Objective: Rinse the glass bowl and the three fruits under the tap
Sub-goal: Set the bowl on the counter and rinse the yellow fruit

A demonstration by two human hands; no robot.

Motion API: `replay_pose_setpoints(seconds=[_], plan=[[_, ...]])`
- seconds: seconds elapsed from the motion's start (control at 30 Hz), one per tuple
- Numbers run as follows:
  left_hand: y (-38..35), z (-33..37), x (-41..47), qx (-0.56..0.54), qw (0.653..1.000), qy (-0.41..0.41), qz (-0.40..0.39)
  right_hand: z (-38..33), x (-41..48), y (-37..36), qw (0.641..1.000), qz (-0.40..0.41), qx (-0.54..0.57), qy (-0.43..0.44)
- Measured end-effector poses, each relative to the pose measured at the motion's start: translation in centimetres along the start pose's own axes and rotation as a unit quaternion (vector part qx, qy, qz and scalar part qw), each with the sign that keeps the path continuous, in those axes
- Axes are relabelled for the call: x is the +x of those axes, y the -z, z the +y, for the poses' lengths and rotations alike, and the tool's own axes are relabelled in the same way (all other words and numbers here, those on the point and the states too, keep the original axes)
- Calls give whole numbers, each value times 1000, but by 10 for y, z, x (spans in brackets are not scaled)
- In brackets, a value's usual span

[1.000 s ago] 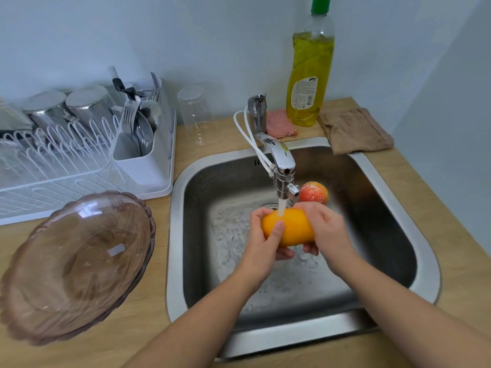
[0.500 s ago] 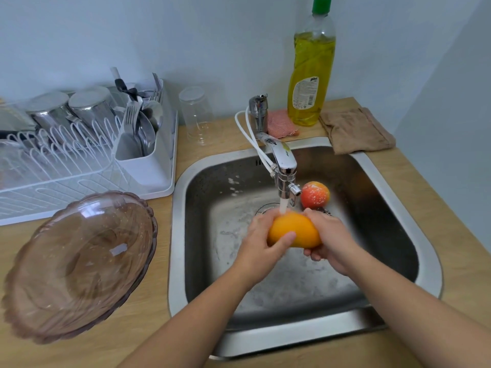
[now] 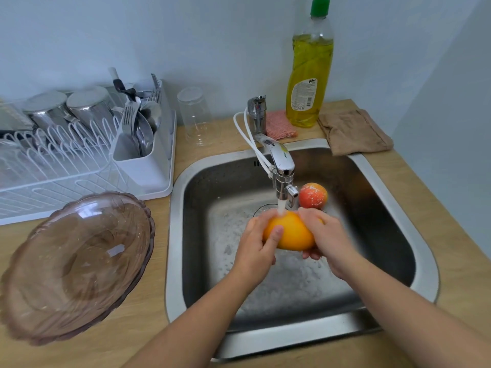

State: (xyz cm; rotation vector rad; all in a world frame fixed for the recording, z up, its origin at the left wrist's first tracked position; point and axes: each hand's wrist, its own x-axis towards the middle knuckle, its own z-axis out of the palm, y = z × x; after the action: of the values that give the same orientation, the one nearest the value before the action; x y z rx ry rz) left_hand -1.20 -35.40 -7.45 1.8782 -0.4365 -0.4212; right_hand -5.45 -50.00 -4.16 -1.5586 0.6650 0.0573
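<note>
Bowl (image 3: 77, 266) left of sink (image 3: 175, 235); apple (image 3: 313, 195), seemingly inside, behind orange (image 3: 292, 232)

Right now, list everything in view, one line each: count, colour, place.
orange fruit: one, orange, under the running tap, held in both hands.
red-orange fruit: one, wet, in the steel sink, behind the hands.
tinted glass bowl: one, brownish-pink, on the wooden counter, left of sink.
white dish rack: one, back left, with steel cups and cutlery.
clear glass tumbler: one, upside down, beside rack.
dish soap bottle: one, yellow, green cap, behind sink.
pink sponge: one, by tap base.
brown cloth: one, back right corner.
left hand; right hand: gripping the orange fruit.
</note>
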Motion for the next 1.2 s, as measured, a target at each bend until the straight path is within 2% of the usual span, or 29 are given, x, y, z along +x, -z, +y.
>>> replay_pose_setpoints(seconds=[0.03, 0.1, 0.17, 0.27, 0.33, 0.4, 0.47, 0.57, 0.63, 0.73, 0.8, 0.9, 1.0, 1.07, 1.13, 1.2], plan=[[0, 4, 2, -38, 999, 25, 10, 1, -4, -2, 997, -10, -51, 58], [3, 13, 7, -91, 993, 77, 11, 8, -8, -5, 966, -19, -195, 170], [4, 15, 10, -94, 990, 105, -3, 13, -7, -6, 953, 9, -215, 213], [1, 13, 5, -88, 994, 59, -28, 11, 2, -5, 982, 65, -69, 165], [1, 6, 1, 17, 999, 23, -26, 3, 8, -4, 997, 56, 3, 59], [-1, 5, -2, 20, 999, 15, -27, 0, 11, -1, 1000, 22, 4, 2], [-2, 8, -4, -77, 996, 39, -21, 1, 8, 1, 998, 0, -47, 51], [-3, 15, -1, -187, 978, 86, -4, 13, 8, 2, 969, -6, -169, 178], [-5, 18, 0, -206, 972, 114, -4, 16, 9, 2, 970, 16, -148, 193], [-13, 17, -1, -209, 970, 125, 6, 12, 12, -4, 983, 74, -58, 161], [-14, 15, -2, -195, 971, 134, 31, 11, 14, -7, 989, 66, -46, 127], [-5, 8, -2, -179, 971, 146, 55, 12, 10, -5, 989, -27, -81, 121], [2, 5, 6, -120, 973, 181, 80, 16, 9, 0, 950, -74, -258, 158], [5, 3, 14, -20, 980, 187, 59, 21, 8, -3, 932, -46, -314, 173], [8, 2, 19, 72, 989, 128, 30, 21, 8, -8, 963, 0, -231, 137], [10, 1, 19, 155, 987, 49, -3, 15, 9, -12, 996, 12, -91, -1]])
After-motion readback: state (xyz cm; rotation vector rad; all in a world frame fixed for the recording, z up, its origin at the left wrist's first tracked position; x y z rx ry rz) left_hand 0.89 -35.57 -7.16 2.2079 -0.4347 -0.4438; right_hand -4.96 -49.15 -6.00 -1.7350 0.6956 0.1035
